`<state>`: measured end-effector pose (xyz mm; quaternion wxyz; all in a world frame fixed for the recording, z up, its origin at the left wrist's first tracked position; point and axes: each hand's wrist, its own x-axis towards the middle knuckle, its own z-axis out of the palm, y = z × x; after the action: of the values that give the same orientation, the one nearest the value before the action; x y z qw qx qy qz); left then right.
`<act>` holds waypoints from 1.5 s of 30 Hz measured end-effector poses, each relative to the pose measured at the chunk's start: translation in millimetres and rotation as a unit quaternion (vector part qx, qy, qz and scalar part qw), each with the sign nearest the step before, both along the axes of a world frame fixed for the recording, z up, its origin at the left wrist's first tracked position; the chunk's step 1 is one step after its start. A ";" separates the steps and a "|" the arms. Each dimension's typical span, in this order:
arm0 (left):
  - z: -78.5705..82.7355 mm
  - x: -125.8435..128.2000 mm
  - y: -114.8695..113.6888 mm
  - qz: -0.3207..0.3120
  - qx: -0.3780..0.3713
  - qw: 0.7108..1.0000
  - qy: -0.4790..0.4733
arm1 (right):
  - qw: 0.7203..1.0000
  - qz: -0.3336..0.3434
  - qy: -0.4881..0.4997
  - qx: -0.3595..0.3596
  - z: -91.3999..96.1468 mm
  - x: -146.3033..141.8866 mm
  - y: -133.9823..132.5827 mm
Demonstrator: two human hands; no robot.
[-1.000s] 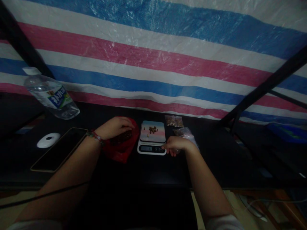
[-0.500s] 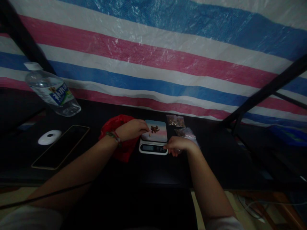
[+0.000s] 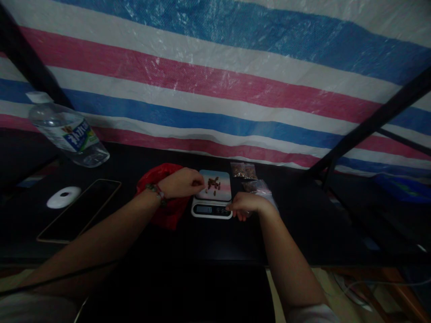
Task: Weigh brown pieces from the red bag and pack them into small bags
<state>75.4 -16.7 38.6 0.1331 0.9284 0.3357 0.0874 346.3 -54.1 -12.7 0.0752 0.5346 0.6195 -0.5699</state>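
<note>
A small white kitchen scale (image 3: 212, 209) sits on the dark table with a little heap of brown pieces (image 3: 213, 183) on its platform. My left hand (image 3: 182, 183), with a beaded bracelet on the wrist, hovers at the platform's left edge, fingers pinched together; what they pinch is too small to tell. Under that wrist lies a red plastic bag (image 3: 158, 177). My right hand (image 3: 247, 204) rests curled at the scale's front right corner, fingertips touching its edge.
Small clear bags of brown pieces (image 3: 245, 170) lie behind and right of the scale. On the left are a dark phone (image 3: 79, 210), a white round object (image 3: 63, 197) and a tilted water bottle (image 3: 67, 133). A striped tarp hangs behind; black frame bars cross at right.
My left hand left the red bag and moved right to the scale platform, where the brown heap has grown. My right hand stayed at the scale's corner.
</note>
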 end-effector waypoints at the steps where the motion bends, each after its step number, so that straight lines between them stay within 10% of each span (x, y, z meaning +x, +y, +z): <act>1: -3.5 -4.0 -1.5 0.018 -0.001 1.000 0.016 | 1.000 -0.001 0.004 0.000 0.0 -0.1 -0.1; 11: -28.0 -4.1 -6.0 0.049 0.077 0.996 -0.010 | 1.000 -0.007 0.004 -0.009 3.1 -2.3 -1.1; 20: -21.0 8.6 -8.9 -0.018 0.054 0.996 -0.076 | 1.000 0.005 0.009 -0.010 1.3 -0.1 0.4; 28: -19.6 -19.1 -11.8 0.027 -0.063 0.994 0.086 | 1.000 -0.006 -0.018 -0.013 5.4 -4.3 -1.4; 45: -12.1 -9.6 -26.8 0.018 0.024 0.995 0.097 | 1.000 -0.014 0.002 -0.013 2.7 -1.7 -1.1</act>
<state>65.8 -43.5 26.4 0.0761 0.9291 0.3618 0.0075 344.6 -55.3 -10.0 0.0734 0.5412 0.6045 -0.5799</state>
